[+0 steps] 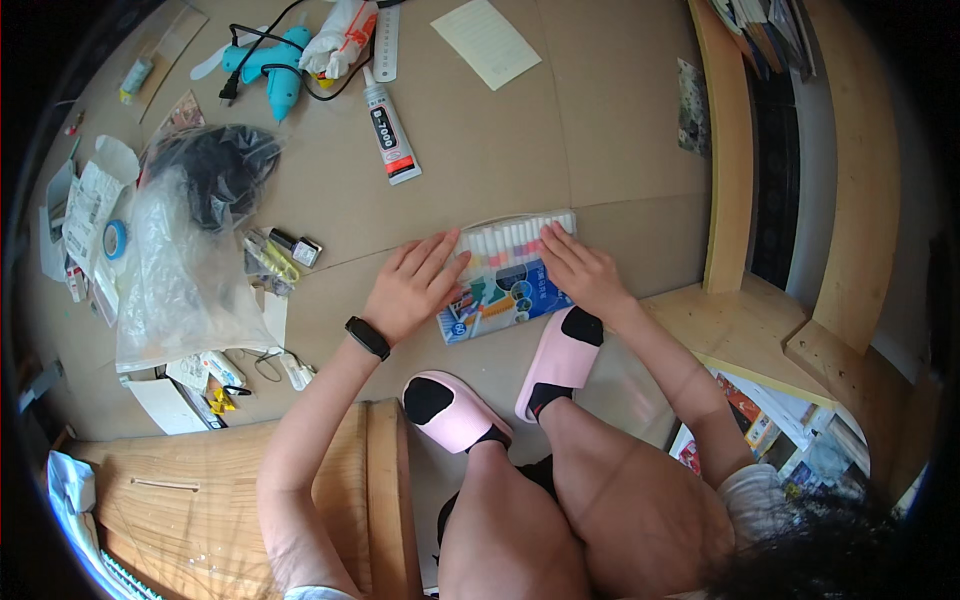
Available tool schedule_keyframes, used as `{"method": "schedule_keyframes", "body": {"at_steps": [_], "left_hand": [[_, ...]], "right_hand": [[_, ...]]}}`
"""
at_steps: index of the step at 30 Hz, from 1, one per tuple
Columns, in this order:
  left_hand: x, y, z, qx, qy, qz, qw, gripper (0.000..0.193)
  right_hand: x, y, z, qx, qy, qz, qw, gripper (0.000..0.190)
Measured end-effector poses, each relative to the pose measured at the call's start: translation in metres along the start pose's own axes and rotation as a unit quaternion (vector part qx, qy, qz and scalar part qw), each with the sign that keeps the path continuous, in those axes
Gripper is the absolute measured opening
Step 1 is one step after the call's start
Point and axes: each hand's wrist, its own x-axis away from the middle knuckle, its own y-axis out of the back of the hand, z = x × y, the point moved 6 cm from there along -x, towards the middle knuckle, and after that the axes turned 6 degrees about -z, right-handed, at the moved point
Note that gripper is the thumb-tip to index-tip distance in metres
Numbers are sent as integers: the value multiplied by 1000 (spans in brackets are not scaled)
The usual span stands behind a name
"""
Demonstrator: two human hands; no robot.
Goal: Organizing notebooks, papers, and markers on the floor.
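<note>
A flat clear-fronted pack of colour markers [517, 274] lies tilted on the cardboard-covered floor before me. White caps line its far side, and a blue printed panel covers the near side. My left hand [416, 281] grips its left edge, fingers over the top; a black band [367, 338] circles that wrist. At the opposite end, my right hand [586, 271] has its fingertips on the white caps and holds the right edge. Both thumbs are largely hidden. My pink slippers [559, 352] are just below the pack, the right one close to its lower edge.
Beyond the pack lie a glue tube [392, 133], a turquoise glue gun [281, 71] with a black cord, a ruler [386, 45] and a lined paper sheet [487, 41]. Plastic bags [187, 277] and clutter fill the left. Wooden shelving [727, 150] stands right; a wooden panel [247, 480] is lower left.
</note>
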Motion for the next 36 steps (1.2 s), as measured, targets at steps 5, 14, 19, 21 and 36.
{"method": "schedule_keyframes", "body": {"at_steps": [5,14,19,21,36], "left_hand": [[3,-9,9,-50,30,21,998,35],[0,-34,74,377,391,-58,838,18],[4,-51,84,493,516,-26,700,24],[2,-49,83,491,508,-27,707,24],[0,-46,81,511,480,-19,713,22]], "right_hand": [[-19,17,-16,-98,-7,30,995,19],[-73,41,-11,-212,-89,-66,971,7],[-78,-3,19,-206,-71,33,975,11],[-79,-12,9,-201,-127,33,971,13],[-73,-23,-44,-585,-421,-29,692,17]]}}
